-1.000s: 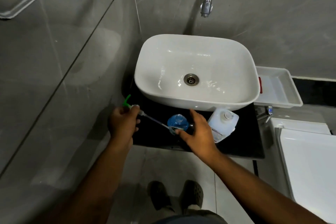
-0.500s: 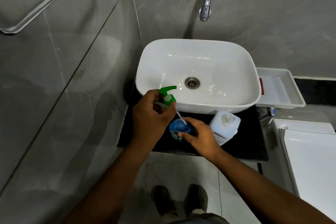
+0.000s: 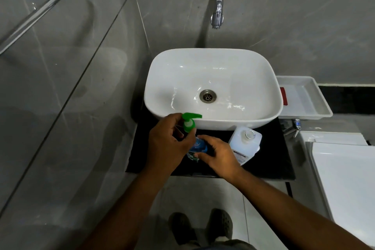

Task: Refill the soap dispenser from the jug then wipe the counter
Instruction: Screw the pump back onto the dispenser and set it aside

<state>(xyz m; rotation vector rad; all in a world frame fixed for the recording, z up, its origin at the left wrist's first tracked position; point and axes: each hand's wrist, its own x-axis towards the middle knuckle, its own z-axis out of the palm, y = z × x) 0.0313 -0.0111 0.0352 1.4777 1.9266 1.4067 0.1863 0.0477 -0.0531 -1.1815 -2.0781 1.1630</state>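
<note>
A small blue soap dispenser bottle stands on the black counter in front of the basin. My right hand grips the bottle from the right. My left hand holds the green pump head directly above the bottle, nozzle pointing right; the bottle's mouth and the pump's tube are hidden behind my fingers. A translucent white jug with its cap on stands on the counter just right of my right hand.
A white basin sits on the counter under a chrome wall tap. A white tray holding a red item is at its right. A white toilet lid is at the lower right; grey walls close in on the left.
My left hand brought the green pump from the left side of the counter to directly over the blue bottle and lowered it. My right hand closed around the bottle.
</note>
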